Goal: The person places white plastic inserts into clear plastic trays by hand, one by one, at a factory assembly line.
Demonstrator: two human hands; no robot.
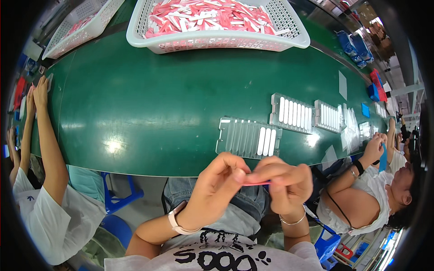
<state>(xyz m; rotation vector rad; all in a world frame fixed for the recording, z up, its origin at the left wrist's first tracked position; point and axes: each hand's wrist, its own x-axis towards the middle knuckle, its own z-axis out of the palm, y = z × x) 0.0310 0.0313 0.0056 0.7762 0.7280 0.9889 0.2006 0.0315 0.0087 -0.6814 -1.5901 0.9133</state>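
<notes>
Above the table's near edge, my left hand (216, 189) and my right hand (285, 183) meet, both closed on a thin pink strip (257, 184). Fingertips cover much of the strip, and a small dark blue or purple bit shows at its right end. Just beyond my hands lies a clear plastic tray (239, 151) with long slots. Three white strips (266, 141) fill slots toward its right side; the slots left of them hold none. Behind it to the right, a second clear tray (274, 118) and a third tray (317, 118) carry rows of white strips.
A white perforated basket (217, 44) heaped with pink and white strips (212, 18) stands at the far side of the green table (135, 99). Another basket (86, 34) is at far left. Clear plastic sheets (350, 131) lie right. Co-workers sit on both sides, near blue stools (120, 198).
</notes>
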